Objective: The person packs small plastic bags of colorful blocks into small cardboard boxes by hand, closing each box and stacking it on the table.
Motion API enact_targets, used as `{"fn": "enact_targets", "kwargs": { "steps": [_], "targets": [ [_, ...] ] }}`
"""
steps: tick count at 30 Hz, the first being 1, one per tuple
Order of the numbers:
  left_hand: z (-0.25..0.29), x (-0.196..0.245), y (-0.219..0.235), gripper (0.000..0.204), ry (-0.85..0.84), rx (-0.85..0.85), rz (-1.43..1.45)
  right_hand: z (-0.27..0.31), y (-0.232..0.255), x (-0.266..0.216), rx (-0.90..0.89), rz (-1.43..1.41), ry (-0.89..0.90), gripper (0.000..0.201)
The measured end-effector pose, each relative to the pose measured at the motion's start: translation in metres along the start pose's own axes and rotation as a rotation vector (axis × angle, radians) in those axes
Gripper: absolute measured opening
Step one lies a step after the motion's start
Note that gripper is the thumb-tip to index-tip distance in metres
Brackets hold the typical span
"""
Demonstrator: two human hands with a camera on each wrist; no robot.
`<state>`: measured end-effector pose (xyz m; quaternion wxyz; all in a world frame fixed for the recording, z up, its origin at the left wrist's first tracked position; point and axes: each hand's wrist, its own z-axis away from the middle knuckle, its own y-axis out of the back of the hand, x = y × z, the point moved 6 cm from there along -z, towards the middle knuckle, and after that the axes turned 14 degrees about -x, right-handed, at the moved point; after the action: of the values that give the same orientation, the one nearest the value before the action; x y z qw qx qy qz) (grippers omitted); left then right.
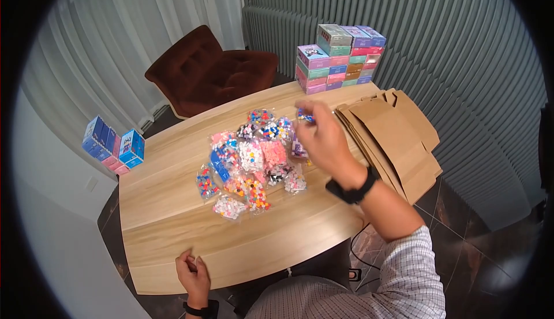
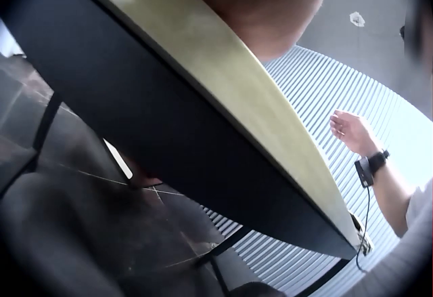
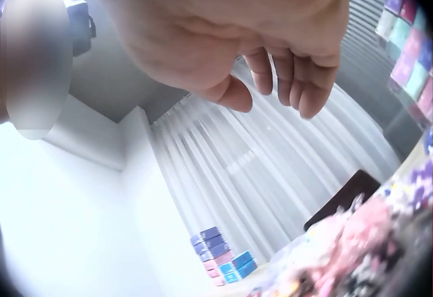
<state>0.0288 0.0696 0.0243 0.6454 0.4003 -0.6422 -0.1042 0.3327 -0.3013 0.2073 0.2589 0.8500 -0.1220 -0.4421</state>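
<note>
Over the clear bags, my right hand hangs with nothing in it!
Looks like I'm mid-reach; picking one up would call for lowering these loosely bent fingers, thumb apart from them, and pinching some film. Below and left of them the bags lie loosely heaped, shiny, stuffed with small pink, white, blue and orange pieces. Nearer me, well apart, my left hand idles, fingers half-curled, at the table edge.
</note>
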Motion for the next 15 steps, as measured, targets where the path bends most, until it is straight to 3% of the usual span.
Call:
{"fn": "enact_targets", "kwargs": {
  "steps": [3,8,15],
  "targets": [
    [0.000,0.005,0.001,0.027,-0.014,0.000,-0.042,-0.055,0.006,0.062,0.126,0.241,0.069,0.050],
    [0.000,0.001,0.000,0.026,0.005,-0.030,-0.061,-0.118,0.016,0.181,0.152,0.464,-0.267,0.075],
    [-0.001,0.001,0.000,0.024,0.020,0.003,-0.059,-0.156,0.027,0.211,0.115,0.585,-0.456,0.080]
  ]
}}
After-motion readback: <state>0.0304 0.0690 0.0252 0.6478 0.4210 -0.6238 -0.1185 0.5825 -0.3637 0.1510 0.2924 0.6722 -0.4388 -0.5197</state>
